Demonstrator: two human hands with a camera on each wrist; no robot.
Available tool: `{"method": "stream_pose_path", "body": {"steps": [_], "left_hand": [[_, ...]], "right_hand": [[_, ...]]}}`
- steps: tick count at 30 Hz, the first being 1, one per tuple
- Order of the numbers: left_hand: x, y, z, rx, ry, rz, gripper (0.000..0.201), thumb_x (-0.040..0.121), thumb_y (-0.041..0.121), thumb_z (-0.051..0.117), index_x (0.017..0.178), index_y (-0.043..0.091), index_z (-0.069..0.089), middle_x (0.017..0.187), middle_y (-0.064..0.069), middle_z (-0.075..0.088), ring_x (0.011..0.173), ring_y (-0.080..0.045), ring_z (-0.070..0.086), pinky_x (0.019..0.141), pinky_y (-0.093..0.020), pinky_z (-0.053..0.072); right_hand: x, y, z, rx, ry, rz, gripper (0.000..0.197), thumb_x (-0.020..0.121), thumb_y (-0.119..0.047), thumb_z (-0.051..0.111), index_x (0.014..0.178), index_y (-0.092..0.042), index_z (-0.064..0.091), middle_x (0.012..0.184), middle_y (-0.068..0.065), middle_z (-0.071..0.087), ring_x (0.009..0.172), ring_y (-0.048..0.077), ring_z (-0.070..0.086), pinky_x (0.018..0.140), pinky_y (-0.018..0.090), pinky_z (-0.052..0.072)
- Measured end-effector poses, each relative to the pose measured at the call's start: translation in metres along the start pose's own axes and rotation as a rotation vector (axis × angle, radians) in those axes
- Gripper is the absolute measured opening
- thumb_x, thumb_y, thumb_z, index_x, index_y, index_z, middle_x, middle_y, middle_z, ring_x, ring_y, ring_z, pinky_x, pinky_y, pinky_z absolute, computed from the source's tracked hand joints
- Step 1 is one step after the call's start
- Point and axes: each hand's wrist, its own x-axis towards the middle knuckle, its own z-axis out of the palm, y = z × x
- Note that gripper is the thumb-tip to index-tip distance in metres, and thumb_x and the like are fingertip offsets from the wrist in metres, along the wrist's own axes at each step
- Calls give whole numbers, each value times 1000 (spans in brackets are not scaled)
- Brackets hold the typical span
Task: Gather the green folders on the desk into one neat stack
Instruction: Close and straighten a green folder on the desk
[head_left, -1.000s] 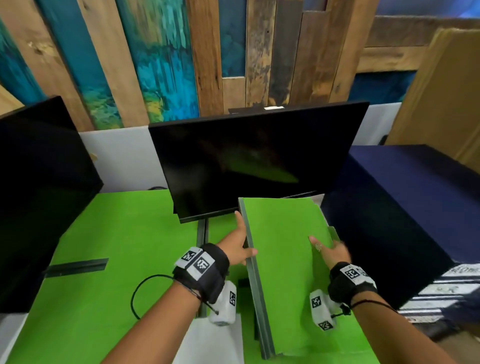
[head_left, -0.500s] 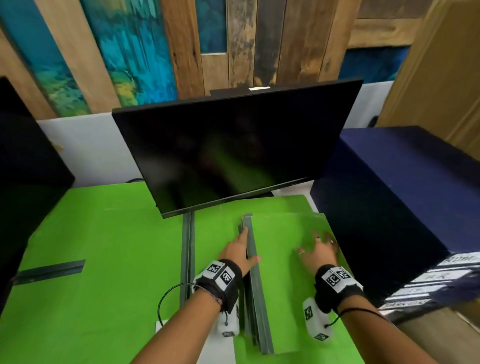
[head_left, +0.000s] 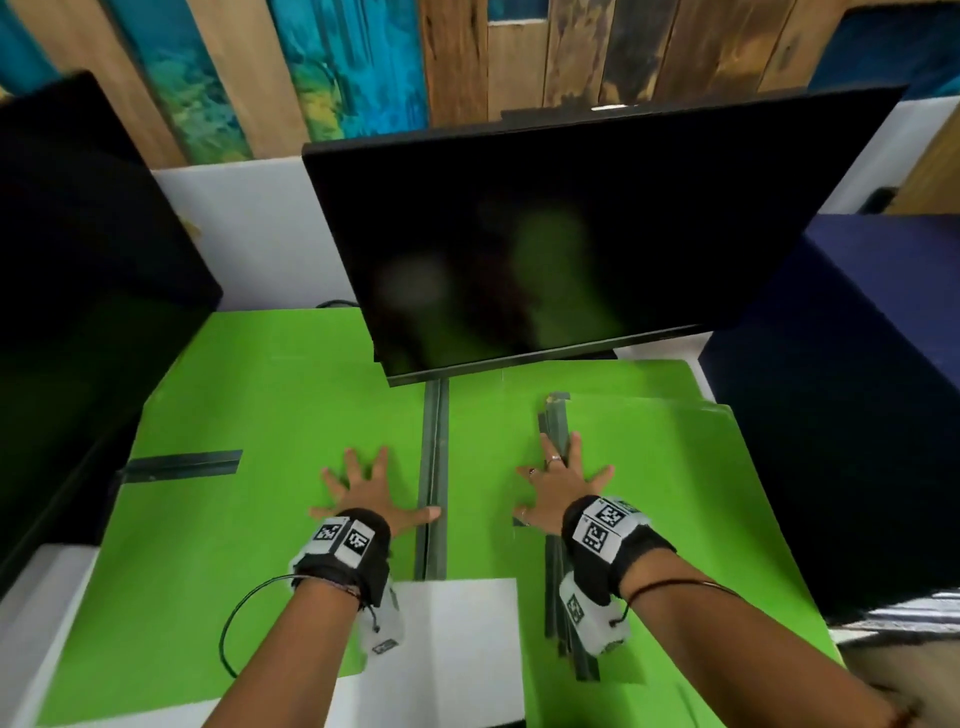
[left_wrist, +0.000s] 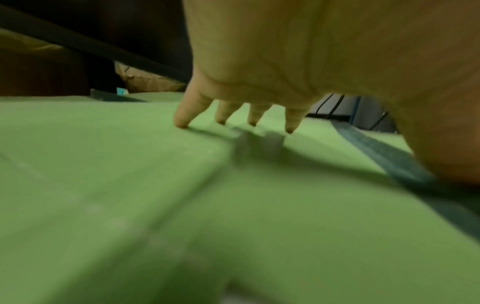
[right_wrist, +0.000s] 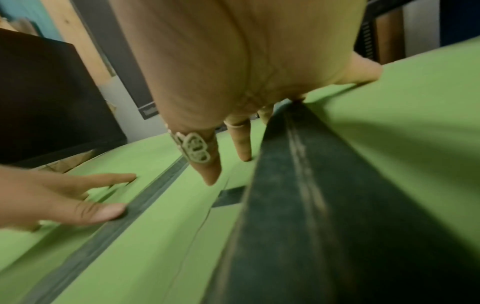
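Observation:
Green folders with dark spines cover the desk in the head view. On the right lies a stack of folders (head_left: 675, 493), its dark spines (head_left: 555, 423) side by side. My right hand (head_left: 561, 478) lies flat with spread fingers across those spines (right_wrist: 298, 185); the little and ring fingers (right_wrist: 207, 170) touch the folder below. My left hand (head_left: 363, 486) presses flat on the middle folder (head_left: 291, 415), thumb against its dark spine (head_left: 434, 467). The fingertips (left_wrist: 182, 123) rest on the green cover. A third spine (head_left: 182, 464) shows at the left.
A dark monitor (head_left: 571, 234) overhangs the folders' far edge, its stand hidden. A second black screen (head_left: 78, 286) stands at the left. A dark blue box (head_left: 857, 364) borders the stack on the right. White desk surface (head_left: 457, 623) shows between my forearms.
The raised right stack has come down flat on the desk. My left hand left its spine edge and moved left onto the middle folder. My right hand shifted left onto the spines.

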Motion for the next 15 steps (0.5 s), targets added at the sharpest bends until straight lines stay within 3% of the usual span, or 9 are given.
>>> {"method": "stream_pose_path", "body": {"steps": [3,8,12,15], "left_hand": [[-4,-10,10,27,4,12,115,60,83,50,147,34,-7,156,0,-20,144,-38,-11,107,-67,18],[7,-30,-12,-17,161,61,77,77,66,51,142,30,30,154,-5,19,139,-35,22,108,-53,35],[16,-51,-18,-33,74,-129,105,67,70,60,147,39,0,157,-8,-14,143,-42,-6,107,-67,21],[12,-38,-10,-66,75,-110,98,71,66,59,147,36,5,157,-11,-14,142,-45,-8,106,-69,19]], "right_hand": [[8,4,3,-1,-65,-1,64,89,-37,49,145,-41,18,157,-4,-17,136,36,-33,98,79,-2],[7,10,4,17,-65,-25,66,90,-34,49,145,-45,14,157,-9,-15,136,34,-34,98,79,-4],[5,6,3,5,-64,-19,67,90,-41,50,145,-44,13,157,-9,-12,136,35,-33,98,79,-2],[6,6,4,4,-72,-13,69,89,-43,50,145,-45,10,157,-9,-13,136,35,-34,97,79,-3]]}}
